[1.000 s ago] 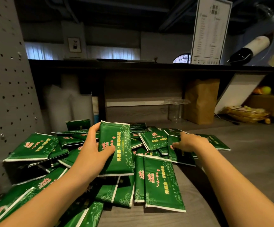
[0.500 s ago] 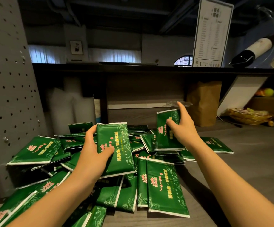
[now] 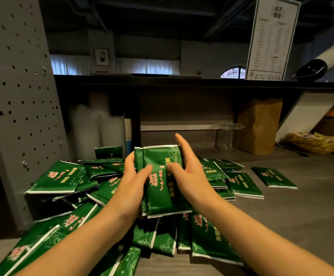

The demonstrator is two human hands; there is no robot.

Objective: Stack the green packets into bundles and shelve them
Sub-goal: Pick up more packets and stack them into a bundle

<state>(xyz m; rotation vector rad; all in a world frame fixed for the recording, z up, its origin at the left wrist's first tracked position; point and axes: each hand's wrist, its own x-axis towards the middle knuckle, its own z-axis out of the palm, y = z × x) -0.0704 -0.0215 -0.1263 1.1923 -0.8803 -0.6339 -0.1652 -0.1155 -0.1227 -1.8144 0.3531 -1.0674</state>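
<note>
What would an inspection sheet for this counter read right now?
Surface: grey counter, mostly covered at left.
Job's things: held stack of green packets between both hands; loose pile beneath and around; lone packet apart at right.
Clutter: brown paper bag, clear cups at back.
Hands: left hand grips the stack's left edge; right hand pinches its right side.
Cables: nothing seen.
Surroundings: pegboard at left, menu sign on shelf above.

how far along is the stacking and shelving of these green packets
Early on. Nothing looks finished: no bundle shows on the dark shelf. In hand: the left hand and right hand both grip a thin bundle of green printed packets, at least two layers. Left: the loose heap of green packets on the grey table, plus a lone flat green packet to the right, then shelving.
</note>
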